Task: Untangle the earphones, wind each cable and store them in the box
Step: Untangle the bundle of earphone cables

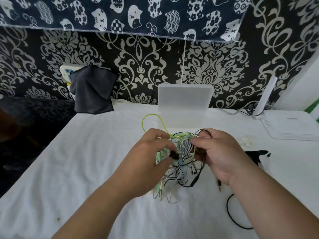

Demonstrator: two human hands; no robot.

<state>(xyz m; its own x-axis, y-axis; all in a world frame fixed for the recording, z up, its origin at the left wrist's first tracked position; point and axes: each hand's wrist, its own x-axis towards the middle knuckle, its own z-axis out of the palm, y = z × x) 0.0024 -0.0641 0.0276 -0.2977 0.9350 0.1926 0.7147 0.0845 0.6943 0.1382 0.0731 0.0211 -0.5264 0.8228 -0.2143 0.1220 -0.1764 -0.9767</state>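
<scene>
A tangle of earphone cables (181, 163), black, grey, pale blue and yellow-green, hangs between my two hands above the white table. My left hand (151, 152) pinches a black earbud (174, 155) at the tangle's left side. My right hand (217, 152) grips a bunch of the cables at the upper right. A yellow-green loop (151, 118) arcs up to the left. A black cable with a jack plug (220, 185) trails down to the table at the right. The clear plastic box (183, 120) stands just behind, its lid (184, 97) upright.
A dark grey cloth (93, 90) hangs over a socket at the back left. A white router (293, 125) sits at the right edge. Small white pieces (246, 141) and a black-and-clear item (259, 155) lie right of my right hand. The table's left edge drops to a dark floor.
</scene>
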